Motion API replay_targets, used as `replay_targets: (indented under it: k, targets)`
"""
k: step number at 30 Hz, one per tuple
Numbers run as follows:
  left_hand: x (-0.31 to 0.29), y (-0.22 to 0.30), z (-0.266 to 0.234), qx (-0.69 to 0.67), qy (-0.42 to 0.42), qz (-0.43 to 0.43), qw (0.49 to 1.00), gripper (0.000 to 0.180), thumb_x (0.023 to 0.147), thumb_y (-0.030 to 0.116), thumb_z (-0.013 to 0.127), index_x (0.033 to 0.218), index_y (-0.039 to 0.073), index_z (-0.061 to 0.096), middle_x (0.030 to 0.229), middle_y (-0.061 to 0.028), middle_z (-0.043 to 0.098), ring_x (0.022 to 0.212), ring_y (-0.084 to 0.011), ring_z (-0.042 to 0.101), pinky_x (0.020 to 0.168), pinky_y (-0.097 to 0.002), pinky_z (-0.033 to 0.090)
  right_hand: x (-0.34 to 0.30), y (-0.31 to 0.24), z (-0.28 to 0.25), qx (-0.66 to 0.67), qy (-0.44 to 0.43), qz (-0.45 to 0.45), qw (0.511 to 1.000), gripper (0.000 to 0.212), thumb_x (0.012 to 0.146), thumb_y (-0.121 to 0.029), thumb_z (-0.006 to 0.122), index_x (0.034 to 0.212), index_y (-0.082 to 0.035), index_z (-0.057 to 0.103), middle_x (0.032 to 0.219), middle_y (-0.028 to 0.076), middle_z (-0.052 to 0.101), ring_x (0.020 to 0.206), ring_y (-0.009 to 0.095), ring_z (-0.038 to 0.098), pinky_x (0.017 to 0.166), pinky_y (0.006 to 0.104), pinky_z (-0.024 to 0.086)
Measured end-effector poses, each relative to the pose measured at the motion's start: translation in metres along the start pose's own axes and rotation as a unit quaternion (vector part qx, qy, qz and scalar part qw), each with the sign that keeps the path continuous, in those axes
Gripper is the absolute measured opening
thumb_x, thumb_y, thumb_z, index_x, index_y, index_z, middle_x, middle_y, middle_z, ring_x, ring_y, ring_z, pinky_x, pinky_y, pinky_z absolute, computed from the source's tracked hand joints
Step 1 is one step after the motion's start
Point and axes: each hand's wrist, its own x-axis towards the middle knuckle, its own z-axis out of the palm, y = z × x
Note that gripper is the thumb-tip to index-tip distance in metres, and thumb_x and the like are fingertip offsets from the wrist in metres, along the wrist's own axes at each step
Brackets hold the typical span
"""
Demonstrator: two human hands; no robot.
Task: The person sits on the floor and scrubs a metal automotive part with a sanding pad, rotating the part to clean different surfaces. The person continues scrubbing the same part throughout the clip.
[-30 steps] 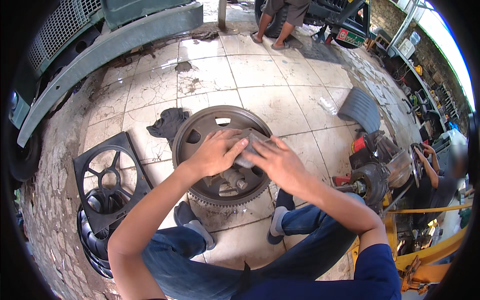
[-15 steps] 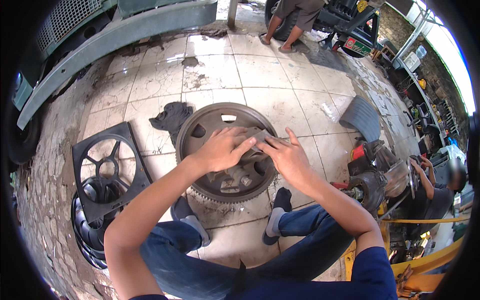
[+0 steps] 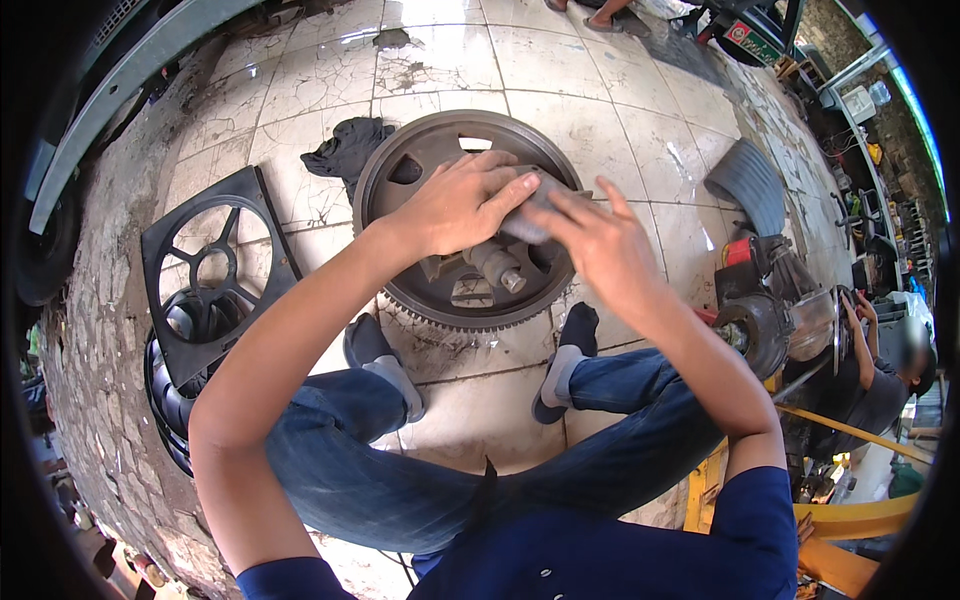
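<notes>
On the floor in front of me lies a large dark flywheel (image 3: 400,275) with a toothed rim and cut-out openings. A thick metal shaft (image 3: 493,266) sticks up near its middle, leaning toward me. Over the wheel, my left hand (image 3: 470,205) is closed at a grey flat piece (image 3: 522,228), its thumb stretched along the top edge. My right hand (image 3: 605,245) has its fingers on the same piece from the right, with one finger raised. Motion smears the piece and the right fingertips, so its exact kind does not show.
A black fan shroud (image 3: 268,225) leans over a fan at left. Behind the wheel lies a dark cloth (image 3: 350,145). A curved grey sheet (image 3: 748,185) and machine parts (image 3: 755,310) stand at right, where a co-worker (image 3: 865,370) handles a part. A vehicle bumper (image 3: 110,105) juts in far left.
The view has tilted down, so the wheel and floor items sit higher. My hands stay over the wheel; the grey flat piece has shifted and turned between them, now blurred.
</notes>
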Motion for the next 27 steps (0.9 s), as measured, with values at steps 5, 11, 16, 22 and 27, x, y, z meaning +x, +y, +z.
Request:
replay_targets:
  k: [5,11,16,22,27]
  targets:
    - [-0.001,0.004,0.002,-0.014,0.024,-0.005,1.0,0.066,0.103,0.061,0.029,0.127,0.01,0.063,0.127,-0.0158,0.057,0.127,-0.0353,0.05,0.109,-0.0495,0.038,-0.002,-0.01,-0.004,-0.035,-0.023,0.002,0.999,0.042,0.09,-0.006,0.059,0.129,-0.021,0.065,0.125,0.015,0.067,0.113,0.022,0.068,0.114,0.0499,0.037]
    - [0.005,0.006,0.002,-0.034,0.031,0.004,0.999,0.067,0.104,0.059,0.03,0.12,0.005,0.066,0.126,-0.0169,0.058,0.124,-0.0362,0.052,0.107,-0.0456,0.041,-0.005,0.025,0.014,-0.018,-0.023,0.055,0.998,0.042,0.088,-0.007,0.062,0.128,-0.02,0.064,0.121,0.014,0.07,0.119,0.021,0.065,0.112,0.0498,0.04]
    - [0.002,-0.005,0.003,-0.046,0.024,0.002,0.999,0.063,0.106,0.054,0.031,0.127,0.003,0.064,0.137,-0.0159,0.053,0.132,-0.0319,0.048,0.113,-0.0399,0.036,-0.004,-0.006,0.009,-0.048,0.018,-0.002,0.999,0.043,0.087,-0.009,0.063,0.128,-0.024,0.065,0.121,0.011,0.07,0.115,0.019,0.067,0.111,0.0494,0.041]
    - [0.003,0.0,0.003,-0.054,0.006,-0.015,0.998,0.062,0.107,0.052,0.029,0.126,0.004,0.064,0.141,-0.0126,0.051,0.133,-0.0288,0.047,0.114,-0.0377,0.034,-0.001,0.011,0.013,-0.042,-0.031,0.072,0.996,0.045,0.086,-0.007,0.063,0.128,-0.023,0.064,0.119,0.004,0.071,0.111,0.02,0.068,0.113,0.0495,0.04]
    - [0.005,0.002,0.003,-0.064,-0.004,-0.014,0.998,0.064,0.107,0.052,0.026,0.13,0.005,0.062,0.141,-0.013,0.051,0.134,-0.0292,0.046,0.114,-0.038,0.033,-0.004,0.004,0.013,-0.063,0.048,0.002,0.997,0.043,0.088,-0.008,0.063,0.128,-0.023,0.064,0.115,0.002,0.072,0.105,0.018,0.07,0.112,0.0476,0.039]
